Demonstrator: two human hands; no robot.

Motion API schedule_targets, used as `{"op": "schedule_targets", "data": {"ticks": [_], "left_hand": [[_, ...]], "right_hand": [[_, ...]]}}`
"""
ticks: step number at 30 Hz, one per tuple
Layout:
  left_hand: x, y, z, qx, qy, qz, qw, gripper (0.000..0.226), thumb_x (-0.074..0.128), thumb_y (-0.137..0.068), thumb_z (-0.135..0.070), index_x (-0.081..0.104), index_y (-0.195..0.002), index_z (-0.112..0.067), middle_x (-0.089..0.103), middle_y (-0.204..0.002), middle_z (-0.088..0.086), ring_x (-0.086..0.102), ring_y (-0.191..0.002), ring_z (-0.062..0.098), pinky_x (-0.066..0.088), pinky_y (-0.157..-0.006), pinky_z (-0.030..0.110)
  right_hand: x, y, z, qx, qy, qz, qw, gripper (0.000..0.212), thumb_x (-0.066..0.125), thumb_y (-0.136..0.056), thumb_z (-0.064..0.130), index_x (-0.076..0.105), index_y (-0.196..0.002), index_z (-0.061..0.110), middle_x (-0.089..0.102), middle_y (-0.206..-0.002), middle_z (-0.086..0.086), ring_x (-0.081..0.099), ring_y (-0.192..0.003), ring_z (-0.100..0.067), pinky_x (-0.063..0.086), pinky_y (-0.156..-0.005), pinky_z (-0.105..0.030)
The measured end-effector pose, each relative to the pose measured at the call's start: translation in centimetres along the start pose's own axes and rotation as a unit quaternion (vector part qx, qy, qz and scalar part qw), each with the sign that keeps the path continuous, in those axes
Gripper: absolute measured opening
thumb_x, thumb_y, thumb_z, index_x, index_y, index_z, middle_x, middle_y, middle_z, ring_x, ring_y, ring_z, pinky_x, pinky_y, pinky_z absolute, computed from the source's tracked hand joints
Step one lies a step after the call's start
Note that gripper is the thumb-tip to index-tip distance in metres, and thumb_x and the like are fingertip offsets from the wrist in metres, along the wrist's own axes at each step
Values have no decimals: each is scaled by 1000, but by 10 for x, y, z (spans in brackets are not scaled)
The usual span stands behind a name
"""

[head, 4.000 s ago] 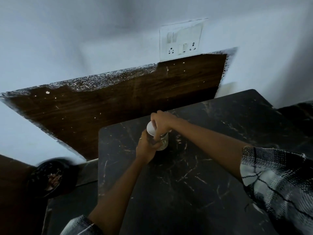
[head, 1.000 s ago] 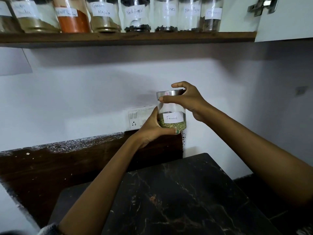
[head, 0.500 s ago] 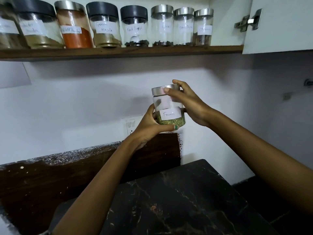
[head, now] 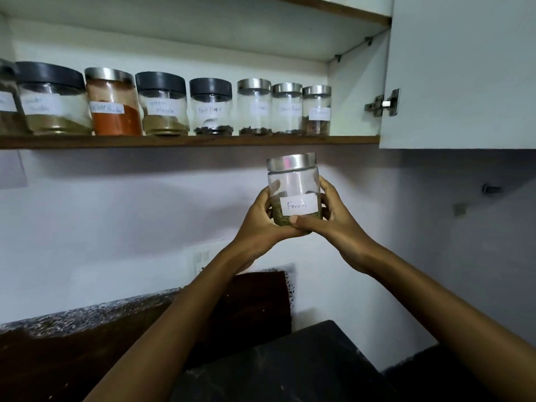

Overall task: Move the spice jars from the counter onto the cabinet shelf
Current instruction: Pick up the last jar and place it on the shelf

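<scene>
Head view shows the left hand and right hand both curled around the jar labelled "Fennel", held upright just below the shelf; a shelf jar reads "Black Pepper".

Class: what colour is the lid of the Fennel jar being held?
Silver metal lid, on the Fennel jar; head view.

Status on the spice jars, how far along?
Done: a row of labelled jars already stands on the cabinet shelf. In hand: the Fennel jar, gripped by left hand and right hand, just below the shelf. Left: set it down, probably in the gap at the right end.
</scene>
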State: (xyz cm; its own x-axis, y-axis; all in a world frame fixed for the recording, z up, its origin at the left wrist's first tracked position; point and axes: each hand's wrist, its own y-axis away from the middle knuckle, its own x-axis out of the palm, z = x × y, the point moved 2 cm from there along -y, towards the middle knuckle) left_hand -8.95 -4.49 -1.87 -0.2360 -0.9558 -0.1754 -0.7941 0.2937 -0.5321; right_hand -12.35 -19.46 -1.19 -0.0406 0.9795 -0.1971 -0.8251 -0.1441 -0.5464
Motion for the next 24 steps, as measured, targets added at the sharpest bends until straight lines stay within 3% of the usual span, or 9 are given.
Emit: {"op": "schedule_targets", "data": {"ticks": [5, 9, 12, 16, 21, 24], "left_hand": [[32, -24, -9, 20, -36, -32, 999, 98, 85, -56, -25, 34, -140, -31, 44, -136, -6, 54, -115, 12, 50, -75, 10], [66, -53, -17, 46, -59, -54, 996, 75, 87, -59, -24, 44, -116, -45, 41, -133, -3, 52, -114, 9, 52, -75, 11], [91, -78, -21, 60, -86, -78, 991, 73, 87, -62, -22, 45, -120, -35, 40, -129, -2, 53, -109, 4, 53, -81, 16], [115, -108, -26, 89, -103, -101, 986, 85, 86, -63, -22, 39, -132, -36, 39, -125, -3, 54, -104, 2, 51, -77, 10], [133, -153, -31, 115, -86, -126, 981, 96, 85, -63, -13, 32, -143, -29, 46, -134, 6, 54, -120, 21, 51, -97, 41], [140, -180, -31, 121, -89, -132, 980, 96, 84, -64, -9, 32, -144, -21, 44, -136, 10, 52, -123, 24, 49, -99, 43]], "right_hand": [[-36, -13, -2, -29, -9, -30, 999, 78, 73, -79, 12, 30, -140, 34, 54, -115, 10, 61, -90, 9, 51, -67, -11], [-75, -32, 0, -60, -8, -39, 997, 73, 74, -77, 10, 34, -131, 37, 56, -107, 12, 61, -83, 14, 50, -62, -8], [-103, -47, -1, -81, -18, -55, 995, 76, 79, -72, 12, 38, -133, 33, 60, -109, 11, 63, -88, 9, 51, -66, -10], [-131, -70, -6, -111, -25, -76, 991, 76, 81, -69, 12, 40, -130, 34, 62, -113, 11, 64, -98, -1, 55, -73, -18], [-163, -108, -10, -130, 4, -125, 984, 78, 81, -70, 19, 33, -128, 43, 48, -130, 2, 54, -114, -9, 52, -91, -29], [-175, -131, -14, -146, 28, -156, 977, 79, 81, -69, 21, 37, -133, 34, 50, -125, 5, 53, -115, -11, 51, -91, -25]]}}
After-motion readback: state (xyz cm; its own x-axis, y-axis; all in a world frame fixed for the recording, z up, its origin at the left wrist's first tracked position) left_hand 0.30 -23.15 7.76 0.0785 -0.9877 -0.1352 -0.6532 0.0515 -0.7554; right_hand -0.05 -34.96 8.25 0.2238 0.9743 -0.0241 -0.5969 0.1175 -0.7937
